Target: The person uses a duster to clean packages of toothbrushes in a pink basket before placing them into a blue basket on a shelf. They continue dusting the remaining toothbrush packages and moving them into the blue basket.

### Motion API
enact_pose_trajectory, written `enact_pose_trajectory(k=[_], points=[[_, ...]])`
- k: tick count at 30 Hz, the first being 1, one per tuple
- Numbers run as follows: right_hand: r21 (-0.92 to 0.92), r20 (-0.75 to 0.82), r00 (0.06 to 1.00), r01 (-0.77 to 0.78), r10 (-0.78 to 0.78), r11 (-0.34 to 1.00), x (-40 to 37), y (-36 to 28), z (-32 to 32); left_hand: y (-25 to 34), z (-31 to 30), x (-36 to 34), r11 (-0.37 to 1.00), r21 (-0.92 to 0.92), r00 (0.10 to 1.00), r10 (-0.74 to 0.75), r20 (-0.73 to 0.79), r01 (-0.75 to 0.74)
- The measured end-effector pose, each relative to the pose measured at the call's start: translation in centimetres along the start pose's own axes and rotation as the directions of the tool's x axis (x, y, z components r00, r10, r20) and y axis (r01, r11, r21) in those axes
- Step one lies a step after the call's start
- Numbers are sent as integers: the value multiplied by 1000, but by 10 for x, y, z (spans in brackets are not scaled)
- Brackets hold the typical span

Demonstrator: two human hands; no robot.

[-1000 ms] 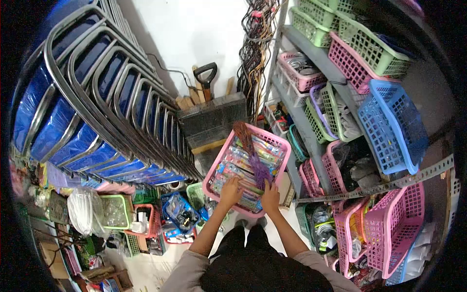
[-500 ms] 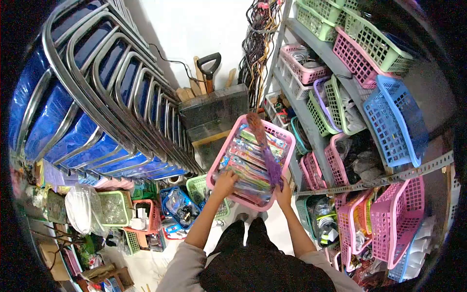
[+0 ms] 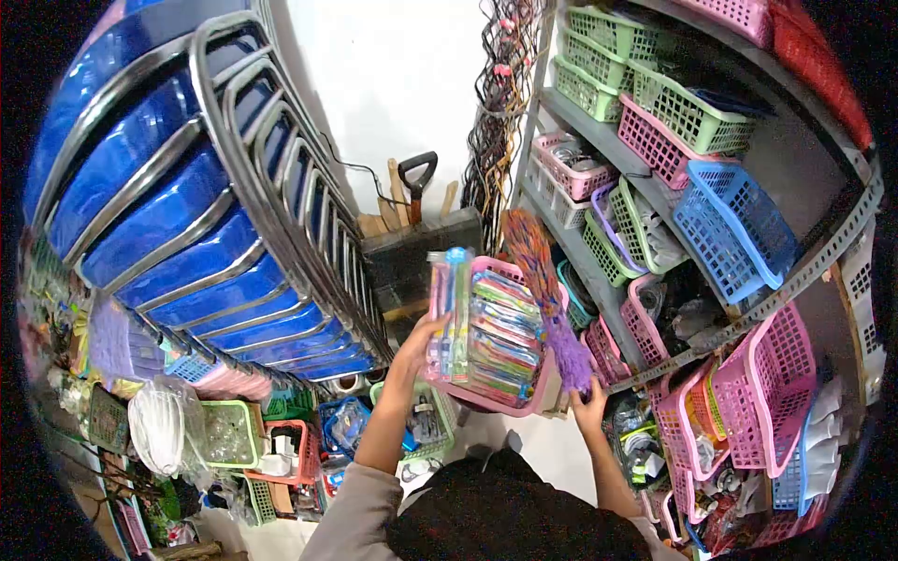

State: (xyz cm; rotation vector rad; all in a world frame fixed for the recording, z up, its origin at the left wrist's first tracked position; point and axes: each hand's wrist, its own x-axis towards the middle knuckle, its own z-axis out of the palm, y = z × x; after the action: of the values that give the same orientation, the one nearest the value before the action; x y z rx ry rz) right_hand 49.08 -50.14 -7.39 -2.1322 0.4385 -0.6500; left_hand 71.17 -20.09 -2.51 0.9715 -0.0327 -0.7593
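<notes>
A pink basket (image 3: 554,374) in front of me is filled with rows of colourful slim plastic packs (image 3: 505,327). My left hand (image 3: 419,348) grips clear packs with coloured sticks inside (image 3: 451,313), held upright over the basket's left side. At the right, my right hand (image 3: 587,408) is closed at the purple end of a long bundle of orange and purple strands (image 3: 547,290). That bundle slants up and away along the basket's right rim, its orange end farthest from me.
Blue chairs with metal frames (image 3: 178,206) are stacked at the left. Shelves at the right carry green baskets (image 3: 687,107), a blue basket (image 3: 734,229) and pink baskets (image 3: 762,402). More filled baskets (image 3: 229,435) stand low at the left. Black cables (image 3: 500,112) hang by the wall.
My left hand has lifted packs out of the basket's left side. My right hand and the strand bundle have shifted right, to the basket's edge. The view has tilted up.
</notes>
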Motion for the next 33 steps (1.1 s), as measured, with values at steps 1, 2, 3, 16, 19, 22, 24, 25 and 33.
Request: enact_pose_trajectory(k=[1, 2, 3, 16, 19, 22, 24, 25, 33], points=[[-110, -4, 996, 88, -89, 990, 1, -1, -2, 3, 4, -4, 1000, 7, 1000, 13, 3, -13], [-116, 22, 984, 179, -177, 977, 4, -1, -6, 5, 10, -5, 992, 39, 993, 118, -2, -118], [-122, 49, 963, 269, -265, 955, 10, -2, -12, 8, 13, -7, 972, 70, 975, 223, -4, -222], [-245, 572, 690, 660, -444, 710, 70, -98, -50, 51, 2, -17, 911, -411, 911, 185, 368, -19], [-320, 465, 712, 689, -526, 650, 85, -98, -48, 15, -55, 30, 925, -255, 951, 304, 54, -281], [-364, 308, 825, 562, -474, 743, 107, -96, -37, 49, 23, -25, 891, -430, 976, 201, 89, -145], [-260, 286, 832, 544, -475, 798, 112, -111, -45, 46, 23, -20, 875, -468, 973, 198, 119, -121], [-260, 288, 830, 548, -478, 795, 110, -116, -51, 42, 12, -9, 861, -496, 966, 213, 148, -114], [-298, 398, 798, 578, -452, 760, 128, -97, -54, 43, 18, -11, 894, -442, 959, 184, 215, -73]])
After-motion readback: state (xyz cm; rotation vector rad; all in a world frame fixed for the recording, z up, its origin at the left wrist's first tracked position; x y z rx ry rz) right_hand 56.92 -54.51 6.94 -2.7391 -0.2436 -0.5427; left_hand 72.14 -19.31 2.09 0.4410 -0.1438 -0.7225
